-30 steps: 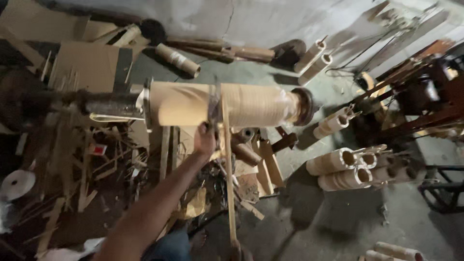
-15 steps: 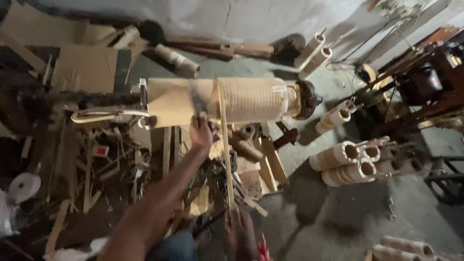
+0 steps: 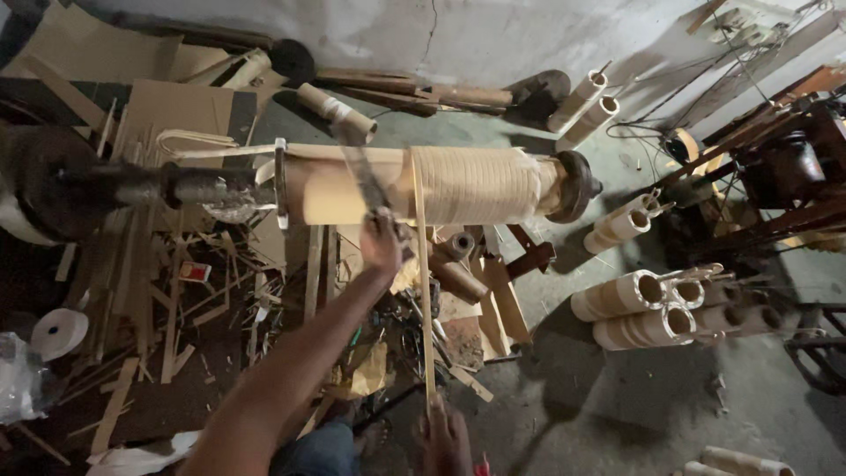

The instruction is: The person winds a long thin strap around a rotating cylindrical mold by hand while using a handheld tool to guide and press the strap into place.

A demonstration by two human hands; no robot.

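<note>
Cardboard makes up the long tube that lies level across the middle of the view, held on a dark metal shaft at its left end and capped by a dark round disc at its right. Its right half is scored with many close rings. The left hand is closed around the handle of a blurred blade laid against the tube's smooth left half. The right hand, low in the view, grips the bottom end of one thin wooden stick that rises to touch the tube. On the floor to the right lie four cut tubes in a pile, and two more lean near the wall. One white tape roll sits far left among wood scraps.
</note>
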